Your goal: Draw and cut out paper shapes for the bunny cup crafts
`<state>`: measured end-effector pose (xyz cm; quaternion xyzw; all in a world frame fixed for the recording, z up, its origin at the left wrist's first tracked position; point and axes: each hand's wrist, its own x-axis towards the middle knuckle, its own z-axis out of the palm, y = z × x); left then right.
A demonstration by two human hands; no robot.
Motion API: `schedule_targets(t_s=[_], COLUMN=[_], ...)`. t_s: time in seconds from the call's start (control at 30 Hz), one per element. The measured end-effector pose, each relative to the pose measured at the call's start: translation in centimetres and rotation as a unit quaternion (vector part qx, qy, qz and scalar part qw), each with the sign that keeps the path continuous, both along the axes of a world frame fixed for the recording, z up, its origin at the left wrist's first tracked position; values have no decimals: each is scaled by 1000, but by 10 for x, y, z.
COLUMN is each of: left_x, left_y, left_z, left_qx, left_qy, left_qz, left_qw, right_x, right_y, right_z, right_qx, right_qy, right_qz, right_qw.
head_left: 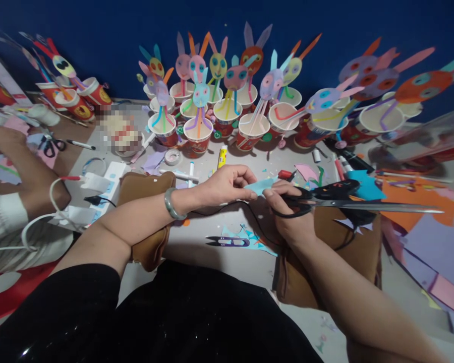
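Between my two hands is a small piece of light blue paper (264,185). My left hand (229,185) pinches its left end between thumb and fingers. My right hand (289,209) holds a pair of black-handled scissors (336,196), its blades pointing away to the right. The thumb and finger of that same hand also pinch the paper's right end. Below the hands, a pair of thread snips (229,242) lies on light blue paper scraps (259,244). A yellow glue tube (222,157) stands just beyond my left hand.
Several paper cups (199,136) with paper rabbit faces on strips line the back by a blue wall (98,40). Brown cushions (144,189) lie under my forearms. A white power strip (111,186) is at left, near another person's arm (30,156). Coloured paper sheets (431,242) spread at right.
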<state>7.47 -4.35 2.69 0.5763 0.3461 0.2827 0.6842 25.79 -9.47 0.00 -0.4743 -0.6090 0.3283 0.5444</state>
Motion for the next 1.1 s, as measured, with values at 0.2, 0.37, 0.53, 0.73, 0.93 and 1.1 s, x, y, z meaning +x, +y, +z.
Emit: schedule_targets(t_s=[0.2,0.37,0.53,0.73,0.93,1.1], left_x=[-1,-3,-7,-5,-1,1], left_y=[3,6,11,10,2,-2], left_z=[3,5,5,2,2,5], left_qx=[23,38,33,14,47,36], left_qy=[25,19,6,-3,59,57], left_qz=[-3,8,33,28,-45,-34], left_qw=[999,999,999,1000,996,997], right_x=[0,1,3,3,-4,-6], right_y=[0,0,0,1,1,1], right_z=[-1,-1,-4,-3,-1,-2], right_qx=[-2,1,-8,-9,16,18], right_qy=[9,7,23,25,27,20], right_qz=[-11,-21,-49,-24,4,-1], right_qw=[1000,1000,998,999,999,1000])
